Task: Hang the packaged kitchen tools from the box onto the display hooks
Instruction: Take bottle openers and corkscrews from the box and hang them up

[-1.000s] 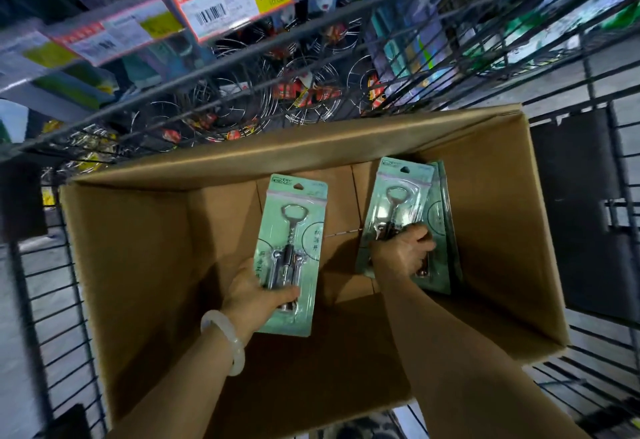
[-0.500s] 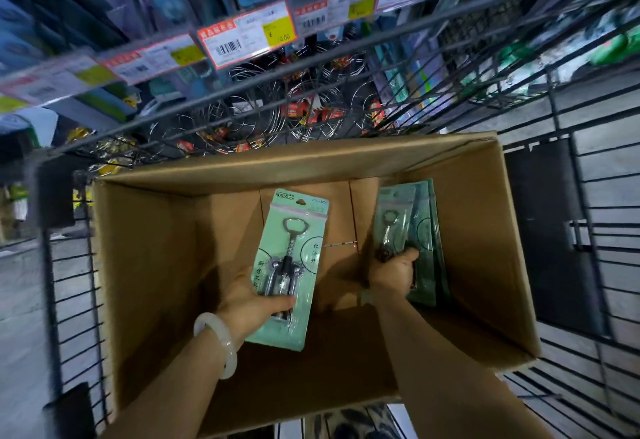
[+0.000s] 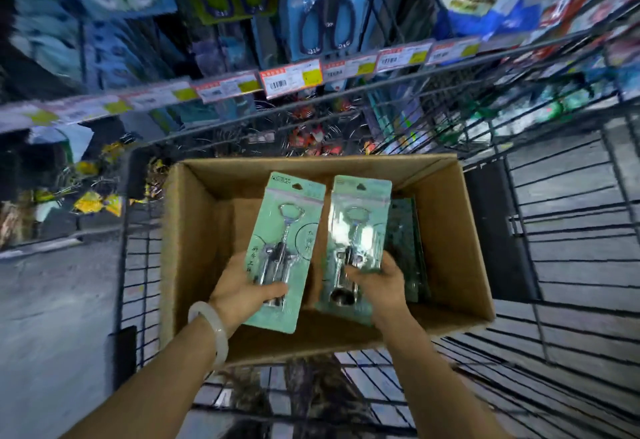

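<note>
Packaged corkscrews are the stock in hand, and the head view, the only one, shows two of them raised over the open cardboard box (image 3: 460,230); the left hand (image 3: 242,291) grips the left corkscrew card (image 3: 287,251) by its lower half, thumb across the front, so that the hang hole at the top stays free for a hook; the right hand (image 3: 375,281) holds the right corkscrew card (image 3: 358,230) the same way, fingers curled round its lower edge; both cards stand roughly upright and side by side, near each other, hole ends pointing at the shelves, which I judge suits a straight lift to the display; a few spare cards (image 3: 407,237) lean against the box's right wall, still to be hung; the box sits in a wire cart (image 3: 554,224), close to the rack; above run price labels (image 3: 291,80) and packaged scissors (image 3: 327,2) already hanging; which hook is meant I cannot tell, as the rack is blurred.
</note>
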Action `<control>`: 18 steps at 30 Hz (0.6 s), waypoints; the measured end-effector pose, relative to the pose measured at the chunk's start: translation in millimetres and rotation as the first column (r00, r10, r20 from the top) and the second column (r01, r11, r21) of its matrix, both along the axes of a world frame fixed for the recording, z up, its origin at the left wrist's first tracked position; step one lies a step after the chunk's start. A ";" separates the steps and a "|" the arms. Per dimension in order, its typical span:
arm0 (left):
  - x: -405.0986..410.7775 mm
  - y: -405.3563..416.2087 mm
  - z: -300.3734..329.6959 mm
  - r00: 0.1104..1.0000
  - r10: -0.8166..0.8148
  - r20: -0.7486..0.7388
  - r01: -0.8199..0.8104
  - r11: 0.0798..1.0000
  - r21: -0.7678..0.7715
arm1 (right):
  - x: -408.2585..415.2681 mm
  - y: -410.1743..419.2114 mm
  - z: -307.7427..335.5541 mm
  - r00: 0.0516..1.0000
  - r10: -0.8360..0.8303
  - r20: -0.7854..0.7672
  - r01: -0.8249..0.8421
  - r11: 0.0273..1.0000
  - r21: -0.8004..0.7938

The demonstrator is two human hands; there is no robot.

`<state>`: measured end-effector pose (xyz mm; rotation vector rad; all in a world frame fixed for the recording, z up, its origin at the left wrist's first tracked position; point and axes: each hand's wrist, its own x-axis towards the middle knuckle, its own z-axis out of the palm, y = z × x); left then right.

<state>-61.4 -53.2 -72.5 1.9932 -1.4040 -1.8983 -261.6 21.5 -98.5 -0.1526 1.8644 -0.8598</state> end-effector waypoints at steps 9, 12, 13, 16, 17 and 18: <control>78.5 15.3 62.1 0.971 0.193 -0.138 -0.228 0.922 -0.314 | 79.1 -12.9 90.7 0.975 0.187 -0.121 -0.223 0.851 -0.476; 116.6 22.9 91.6 0.941 0.284 -0.184 -0.332 0.879 -0.342 | 125.5 -16.2 123.7 0.964 0.178 -0.197 -0.261 0.777 -0.573; 129.6 25.2 98.5 0.931 0.299 -0.208 -0.358 0.857 -0.371 | 141.9 -17.3 135.5 0.959 0.183 -0.216 -0.278 0.753 -0.596; 172.7 32.4 130.9 0.900 0.345 -0.268 -0.432 0.787 -0.440 | 190.7 -23.3 172.7 0.938 0.224 -0.264 -0.346 0.652 -0.675; 188.6 34.0 140.9 0.893 0.347 -0.288 -0.447 0.760 -0.471 | 206.3 -25.8 183.8 0.931 0.233 -0.280 -0.364 0.629 -0.687; 205.1 35.4 150.8 0.883 0.352 -0.311 -0.467 0.731 -0.498 | 221.9 -28.1 194.9 0.918 0.257 -0.303 -0.397 0.605 -0.690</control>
